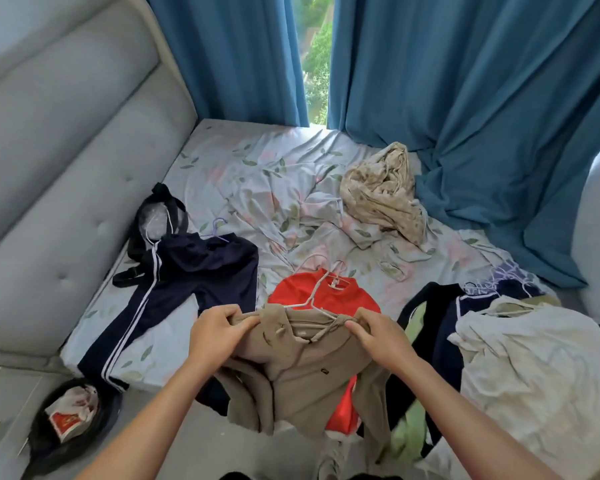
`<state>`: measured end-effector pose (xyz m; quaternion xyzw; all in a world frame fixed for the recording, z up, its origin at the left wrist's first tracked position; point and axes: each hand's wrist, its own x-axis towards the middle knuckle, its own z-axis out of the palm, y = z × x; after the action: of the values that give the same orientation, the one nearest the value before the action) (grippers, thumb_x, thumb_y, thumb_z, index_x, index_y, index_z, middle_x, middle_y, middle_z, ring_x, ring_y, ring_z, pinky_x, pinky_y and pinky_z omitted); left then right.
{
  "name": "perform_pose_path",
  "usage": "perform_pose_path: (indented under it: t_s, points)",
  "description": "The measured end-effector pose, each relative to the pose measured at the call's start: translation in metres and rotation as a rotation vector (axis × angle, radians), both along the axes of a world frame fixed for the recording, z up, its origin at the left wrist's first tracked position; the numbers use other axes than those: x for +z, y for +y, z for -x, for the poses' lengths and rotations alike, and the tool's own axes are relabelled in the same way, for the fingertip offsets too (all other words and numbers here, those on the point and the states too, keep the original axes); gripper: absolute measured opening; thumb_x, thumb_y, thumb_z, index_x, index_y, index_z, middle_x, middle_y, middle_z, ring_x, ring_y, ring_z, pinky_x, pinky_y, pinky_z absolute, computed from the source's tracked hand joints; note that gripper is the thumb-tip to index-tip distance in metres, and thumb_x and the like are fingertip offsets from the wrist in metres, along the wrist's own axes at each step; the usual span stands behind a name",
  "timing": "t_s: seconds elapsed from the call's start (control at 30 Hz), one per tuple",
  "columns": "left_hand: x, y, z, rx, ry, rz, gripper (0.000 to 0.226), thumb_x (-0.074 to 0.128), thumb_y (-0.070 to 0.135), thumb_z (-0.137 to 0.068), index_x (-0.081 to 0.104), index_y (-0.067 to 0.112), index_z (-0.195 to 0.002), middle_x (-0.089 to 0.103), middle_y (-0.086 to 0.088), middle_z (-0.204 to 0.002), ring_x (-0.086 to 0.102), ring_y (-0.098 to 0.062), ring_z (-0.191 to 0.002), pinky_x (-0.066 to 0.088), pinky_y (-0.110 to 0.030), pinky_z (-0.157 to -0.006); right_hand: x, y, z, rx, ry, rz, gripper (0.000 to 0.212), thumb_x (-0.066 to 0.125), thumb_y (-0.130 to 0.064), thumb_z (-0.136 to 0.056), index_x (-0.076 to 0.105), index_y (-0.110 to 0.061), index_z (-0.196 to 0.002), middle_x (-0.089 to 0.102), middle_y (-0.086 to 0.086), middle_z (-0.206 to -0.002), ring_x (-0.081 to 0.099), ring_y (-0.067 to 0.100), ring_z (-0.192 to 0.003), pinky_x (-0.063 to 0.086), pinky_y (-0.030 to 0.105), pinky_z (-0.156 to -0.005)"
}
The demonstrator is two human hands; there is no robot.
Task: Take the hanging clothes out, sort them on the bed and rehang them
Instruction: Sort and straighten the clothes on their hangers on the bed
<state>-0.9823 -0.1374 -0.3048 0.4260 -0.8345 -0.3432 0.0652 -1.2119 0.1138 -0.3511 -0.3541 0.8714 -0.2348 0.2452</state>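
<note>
Pinching the tan shirt (302, 362) at both shoulders: left hand (215, 332) had fingers closed on the left shoulder seam, right hand (378, 336) closed on the right one beside the collar. White hanger (309, 304) sat at the neckline, hook pointing away, so the grip looked aimed at seating or freeing the shoulders on it; can't tell which. Shirt hung off the near bed edge, over the red top (326, 296), which had its own hanger. Outward on the bed (274, 174): navy striped track pants (174, 289) left, a dark-and-white pile (499, 341) right, a crumpled beige garment (381, 192) far side near the blue curtains (465, 98). Groupings read as sorting underway, rehang not done.
</note>
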Motion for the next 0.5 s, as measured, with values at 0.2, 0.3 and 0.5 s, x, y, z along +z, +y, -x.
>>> perform_pose_path:
  t_s: [0.2, 0.3, 0.5]
  points:
    - [-0.073, -0.056, 0.083, -0.159, 0.002, -0.077, 0.035, 0.07, 0.05, -0.095, 0.051, 0.024, -0.082, 0.056, 0.004, -0.066, 0.057, -0.015, -0.07, 0.047, -0.042, -0.067, -0.059, -0.034, 0.054, -0.142, 0.018, -0.097, 0.033, 0.052, -0.055, -0.101, 0.052, -0.026, -0.088, 0.062, -0.008, -0.08, 0.06, 0.022, -0.08, 0.05, 0.042, -0.075]
    - [-0.131, -0.086, 0.134, -0.258, -0.041, -0.061, 0.033, 0.062, 0.048, -0.101, 0.039, 0.029, -0.086, 0.057, 0.001, -0.072, 0.056, -0.019, -0.07, 0.044, -0.042, -0.064, -0.102, -0.057, 0.087, -0.18, 0.056, -0.158, 0.037, 0.048, -0.056, -0.103, 0.056, -0.024, -0.087, 0.066, -0.002, -0.084, 0.062, 0.026, -0.084, 0.047, 0.041, -0.075]
    - [-0.236, -0.126, 0.223, -0.433, -0.071, 0.035, 0.032, 0.062, 0.031, -0.101, 0.041, 0.017, -0.082, 0.05, -0.001, -0.079, 0.046, -0.024, -0.074, 0.035, -0.036, -0.062, -0.197, -0.097, 0.158, -0.259, 0.1, -0.236, 0.04, 0.044, -0.056, -0.105, 0.053, -0.029, -0.076, 0.067, 0.003, -0.091, 0.063, 0.031, -0.092, 0.05, 0.051, -0.087]
